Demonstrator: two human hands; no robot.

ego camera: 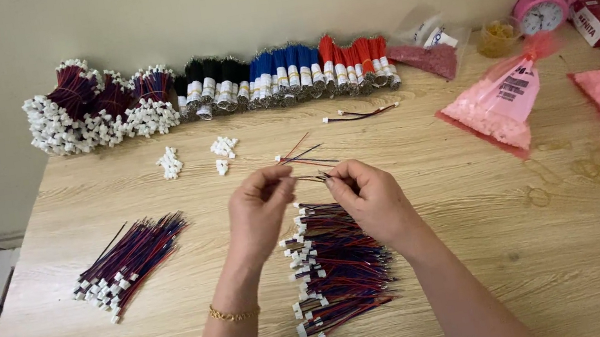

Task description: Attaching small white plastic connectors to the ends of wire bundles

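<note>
Your left hand (258,206) and right hand (372,197) meet over the wooden table (488,259), both pinched closed on the same small set of thin wires (307,161), fingertips almost touching. The left thumb and forefinger are shut on the wires near a small white connector, while the right fingertips are closed on the other end; the loose red, blue and black strands fan out just beyond your grip, away from you. Directly beneath and nearer you than the grip lies a pile of red-and-blue wire harnesses (334,266) with white plugs on its left edge, partly covered by your right wrist. Well to the left of your grip sits a second bundle of harnesses (128,261), lying slantwise with its white plugs toward you. Beyond the grip and a little left are 2 small heaps of loose white connectors (195,159). Farther beyond, against the wall, runs a row of bundled wire: purple-and-white harness clusters (96,104), then black, blue and red wire bundles (286,74). A single finished lead (359,113) lies just in front of that row. Far to the right of your grip are pink plastic bags of small parts (501,111) and a pink alarm clock (542,9). A gold bracelet (233,313) circles your left wrist.
</note>
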